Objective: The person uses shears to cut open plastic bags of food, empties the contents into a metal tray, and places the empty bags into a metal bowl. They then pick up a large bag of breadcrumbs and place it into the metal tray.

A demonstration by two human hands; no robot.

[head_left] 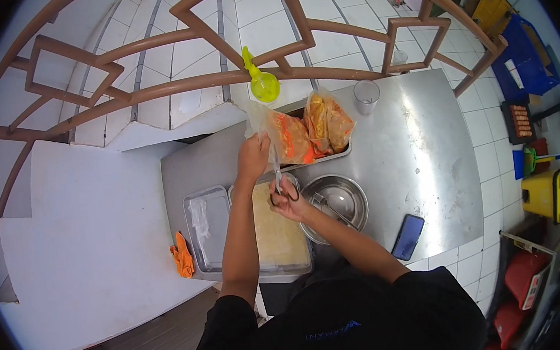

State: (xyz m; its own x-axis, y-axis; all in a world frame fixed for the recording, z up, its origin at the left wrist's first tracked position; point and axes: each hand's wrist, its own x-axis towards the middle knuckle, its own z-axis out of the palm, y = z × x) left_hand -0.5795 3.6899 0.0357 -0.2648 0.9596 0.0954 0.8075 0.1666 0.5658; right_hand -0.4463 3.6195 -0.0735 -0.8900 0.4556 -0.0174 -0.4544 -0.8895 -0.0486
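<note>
My left hand (254,156) is closed on the edge of a clear plastic bag (292,141) filled with orange-brown food. Just below it, my right hand (289,202) grips a pair of scissors (276,165) by the dark handles, blades pointing up toward the bag. A second filled plastic bag (332,126) leans beside the first in a metal tray (343,154). Under my forearms lies a tray holding a flat, pale yellow layer (278,231). A steel bowl (356,205) with a metal utensil in it sits right of my right hand.
On the steel table (436,156) stand a clear cup (366,94) and a phone (408,236). A transparent tray (213,246) and an orange cloth or glove (182,256) lie at left. A lime-green scoop (264,87) hangs near the brown railing (174,88).
</note>
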